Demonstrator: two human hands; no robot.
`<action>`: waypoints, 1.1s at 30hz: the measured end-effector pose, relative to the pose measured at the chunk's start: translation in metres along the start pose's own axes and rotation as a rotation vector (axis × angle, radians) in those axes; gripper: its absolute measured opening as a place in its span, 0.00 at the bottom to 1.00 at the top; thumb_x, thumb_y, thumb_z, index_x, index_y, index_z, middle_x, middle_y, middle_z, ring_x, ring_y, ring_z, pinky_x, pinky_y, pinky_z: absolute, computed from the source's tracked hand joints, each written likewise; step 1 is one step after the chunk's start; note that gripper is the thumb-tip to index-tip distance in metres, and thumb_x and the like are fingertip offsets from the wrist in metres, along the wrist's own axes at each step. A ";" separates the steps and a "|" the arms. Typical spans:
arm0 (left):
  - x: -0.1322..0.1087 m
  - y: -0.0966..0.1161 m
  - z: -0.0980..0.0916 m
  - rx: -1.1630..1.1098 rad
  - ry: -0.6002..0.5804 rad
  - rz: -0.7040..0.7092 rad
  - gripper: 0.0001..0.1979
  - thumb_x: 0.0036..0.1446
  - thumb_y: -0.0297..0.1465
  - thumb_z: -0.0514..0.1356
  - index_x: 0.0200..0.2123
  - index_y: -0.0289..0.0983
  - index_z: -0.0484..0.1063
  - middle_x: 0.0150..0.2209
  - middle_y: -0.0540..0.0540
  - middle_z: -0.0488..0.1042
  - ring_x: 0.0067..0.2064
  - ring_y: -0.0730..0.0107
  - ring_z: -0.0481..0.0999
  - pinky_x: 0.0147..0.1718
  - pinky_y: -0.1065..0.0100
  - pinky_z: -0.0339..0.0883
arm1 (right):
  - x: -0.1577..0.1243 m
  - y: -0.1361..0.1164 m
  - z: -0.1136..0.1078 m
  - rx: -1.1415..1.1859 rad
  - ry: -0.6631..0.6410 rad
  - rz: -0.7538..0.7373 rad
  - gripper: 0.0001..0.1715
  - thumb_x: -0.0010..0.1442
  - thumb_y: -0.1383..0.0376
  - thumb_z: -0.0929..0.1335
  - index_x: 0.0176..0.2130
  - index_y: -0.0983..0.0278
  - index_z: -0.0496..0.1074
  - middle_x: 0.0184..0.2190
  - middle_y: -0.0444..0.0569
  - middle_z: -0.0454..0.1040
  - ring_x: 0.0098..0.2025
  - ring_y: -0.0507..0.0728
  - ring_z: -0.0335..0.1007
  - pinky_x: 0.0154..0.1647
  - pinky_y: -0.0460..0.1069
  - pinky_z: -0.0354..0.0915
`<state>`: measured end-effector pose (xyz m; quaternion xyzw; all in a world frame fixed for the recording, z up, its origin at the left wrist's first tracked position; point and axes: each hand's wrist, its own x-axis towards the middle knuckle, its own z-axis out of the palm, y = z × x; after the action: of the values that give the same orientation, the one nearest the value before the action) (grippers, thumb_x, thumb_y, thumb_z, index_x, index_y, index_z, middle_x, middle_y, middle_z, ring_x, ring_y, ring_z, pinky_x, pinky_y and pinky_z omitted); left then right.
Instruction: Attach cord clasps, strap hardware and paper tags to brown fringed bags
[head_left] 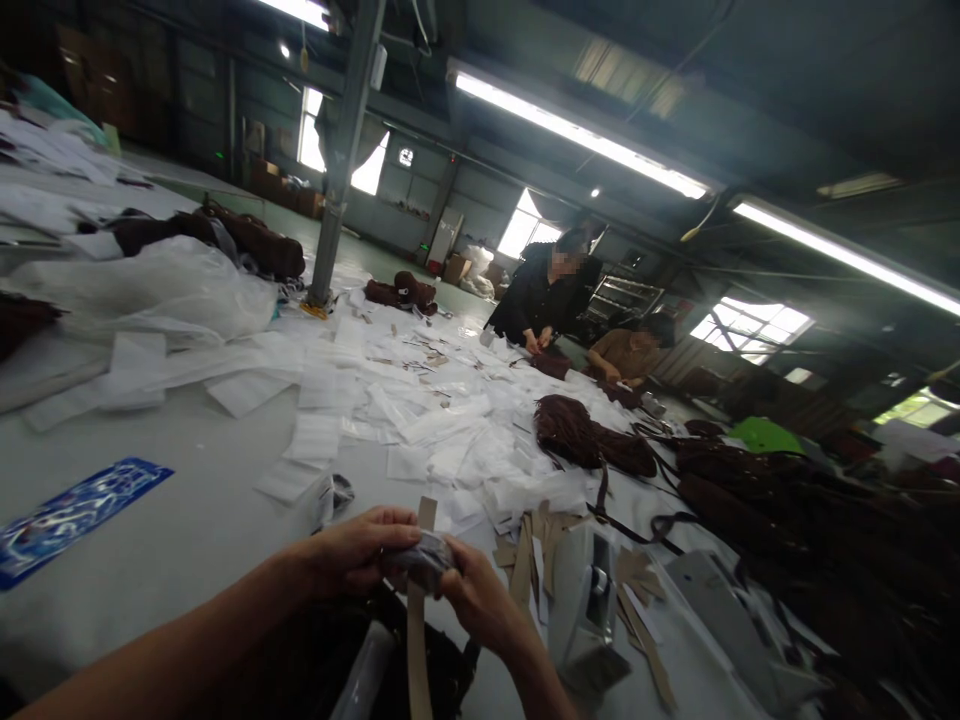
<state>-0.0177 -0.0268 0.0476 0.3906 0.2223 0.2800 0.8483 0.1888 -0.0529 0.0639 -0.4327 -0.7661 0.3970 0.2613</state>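
Observation:
My left hand [371, 548] and my right hand [476, 592] are close together near the bottom middle. Both pinch a crumpled piece of clear plastic film [427, 556], one from each side. The film crosses a flat beige strip [418, 650], which shows above and below it. Under my hands lies a dark bag [450, 655], its shape mostly hidden. Left of the strip, a tube-like part wrapped in clear plastic [364, 672] rises from the bottom edge. Right of my right hand are loose beige strips [523, 568] and a grey tape dispenser [581, 615].
White sheets [442, 430] cover much of the table. A blue printed strip [82, 512] lies at left, near a clear plastic bag [172, 290]. Brown bags [585, 435] are heaped toward the right. A metal post [341, 170] stands behind, and two people [544, 290] work at the far side.

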 end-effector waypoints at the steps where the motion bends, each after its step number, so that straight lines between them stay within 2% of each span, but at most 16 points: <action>1: 0.000 -0.001 0.001 0.017 -0.006 0.006 0.13 0.54 0.38 0.62 0.34 0.35 0.67 0.19 0.55 0.68 0.09 0.88 0.49 0.07 0.78 0.33 | -0.001 0.001 -0.001 0.074 0.017 0.012 0.40 0.58 0.37 0.53 0.39 0.65 0.72 0.33 0.50 0.73 0.35 0.57 0.67 0.35 0.48 0.62; 2: 0.000 -0.003 0.002 0.031 -0.008 0.009 0.13 0.53 0.38 0.63 0.34 0.34 0.68 0.19 0.55 0.68 0.09 0.88 0.49 0.07 0.78 0.33 | -0.001 0.001 -0.001 0.138 0.049 0.038 0.41 0.59 0.37 0.52 0.39 0.65 0.72 0.34 0.50 0.73 0.36 0.57 0.67 0.37 0.49 0.62; 4: 0.001 -0.006 0.005 0.047 -0.007 0.002 0.14 0.53 0.38 0.64 0.35 0.33 0.69 0.19 0.54 0.68 0.10 0.88 0.50 0.07 0.78 0.35 | 0.001 0.000 0.001 0.204 0.152 0.111 0.34 0.61 0.41 0.56 0.36 0.65 0.72 0.30 0.47 0.71 0.33 0.55 0.66 0.34 0.47 0.61; 7: 0.003 -0.011 0.008 0.057 0.000 -0.012 0.16 0.52 0.40 0.64 0.35 0.32 0.69 0.18 0.54 0.67 0.10 0.87 0.52 0.07 0.78 0.38 | 0.006 -0.004 0.005 0.189 0.285 0.169 0.25 0.58 0.47 0.65 0.26 0.66 0.70 0.21 0.41 0.63 0.25 0.50 0.57 0.25 0.45 0.55; 10: 0.003 -0.014 0.010 0.116 0.006 -0.038 0.17 0.53 0.42 0.62 0.33 0.33 0.69 0.18 0.54 0.68 0.09 0.86 0.53 0.07 0.79 0.40 | 0.007 -0.010 0.010 0.160 0.374 0.176 0.25 0.58 0.49 0.65 0.22 0.66 0.66 0.19 0.39 0.57 0.23 0.48 0.51 0.23 0.44 0.50; 14: 0.002 -0.019 0.013 0.296 0.006 -0.090 0.19 0.53 0.46 0.60 0.30 0.34 0.69 0.16 0.55 0.66 0.08 0.85 0.52 0.05 0.78 0.43 | 0.006 -0.016 0.015 0.129 0.455 0.181 0.23 0.59 0.51 0.64 0.22 0.65 0.65 0.18 0.38 0.56 0.21 0.48 0.49 0.21 0.45 0.49; 17: 0.004 -0.026 0.014 0.287 0.063 -0.052 0.19 0.52 0.46 0.61 0.28 0.34 0.69 0.15 0.56 0.64 0.08 0.85 0.50 0.04 0.78 0.41 | 0.005 -0.014 0.015 0.081 0.505 0.190 0.23 0.59 0.50 0.64 0.23 0.65 0.68 0.18 0.40 0.61 0.22 0.49 0.56 0.22 0.45 0.53; 20: 0.007 -0.034 0.010 0.201 0.109 0.023 0.20 0.52 0.46 0.61 0.28 0.33 0.69 0.16 0.55 0.65 0.09 0.86 0.51 0.05 0.78 0.41 | -0.002 -0.009 0.008 0.059 0.633 0.221 0.24 0.61 0.50 0.61 0.29 0.66 0.72 0.23 0.46 0.71 0.27 0.54 0.68 0.29 0.47 0.63; 22: 0.009 -0.038 0.006 0.149 0.106 0.036 0.19 0.54 0.46 0.60 0.28 0.33 0.69 0.17 0.54 0.65 0.09 0.87 0.50 0.05 0.78 0.40 | -0.014 -0.006 0.002 0.017 0.660 0.220 0.23 0.62 0.52 0.60 0.35 0.66 0.74 0.27 0.50 0.75 0.31 0.57 0.72 0.33 0.49 0.67; 25: 0.008 -0.041 -0.001 -0.004 0.061 0.000 0.17 0.55 0.43 0.60 0.28 0.33 0.68 0.18 0.54 0.65 0.09 0.87 0.50 0.06 0.77 0.37 | -0.042 0.000 0.000 -0.191 0.590 0.052 0.15 0.61 0.62 0.61 0.45 0.63 0.72 0.35 0.52 0.76 0.38 0.58 0.74 0.39 0.50 0.69; 27: 0.007 -0.040 -0.002 -0.085 0.023 -0.030 0.15 0.55 0.41 0.61 0.29 0.33 0.69 0.19 0.53 0.66 0.10 0.87 0.51 0.07 0.77 0.36 | -0.061 0.007 0.005 -0.419 0.505 -0.137 0.21 0.59 0.68 0.61 0.52 0.60 0.68 0.45 0.53 0.74 0.47 0.60 0.71 0.47 0.53 0.67; 29: 0.007 -0.039 -0.001 -0.116 -0.005 -0.043 0.14 0.55 0.39 0.61 0.31 0.33 0.70 0.20 0.53 0.67 0.11 0.87 0.53 0.08 0.79 0.37 | -0.074 0.014 0.014 -0.627 0.433 -0.261 0.31 0.55 0.67 0.64 0.59 0.59 0.61 0.55 0.56 0.67 0.57 0.65 0.63 0.54 0.59 0.63; 31: 0.006 -0.039 0.003 -0.121 -0.026 -0.052 0.13 0.54 0.38 0.62 0.33 0.32 0.71 0.21 0.51 0.68 0.13 0.87 0.56 0.09 0.80 0.40 | -0.078 0.019 0.022 -0.743 0.404 -0.268 0.45 0.50 0.64 0.69 0.64 0.63 0.52 0.62 0.61 0.58 0.62 0.71 0.53 0.58 0.65 0.58; 33: 0.005 -0.038 0.007 -0.095 -0.043 -0.061 0.13 0.54 0.37 0.63 0.35 0.31 0.72 0.21 0.51 0.68 0.13 0.86 0.58 0.09 0.80 0.43 | -0.076 0.017 0.024 -0.752 0.341 -0.238 0.54 0.46 0.63 0.71 0.66 0.67 0.46 0.63 0.65 0.54 0.65 0.74 0.47 0.59 0.69 0.54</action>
<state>0.0015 -0.0474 0.0212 0.3491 0.2021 0.2559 0.8785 0.2161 -0.1233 0.0325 -0.4660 -0.8479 -0.0201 0.2520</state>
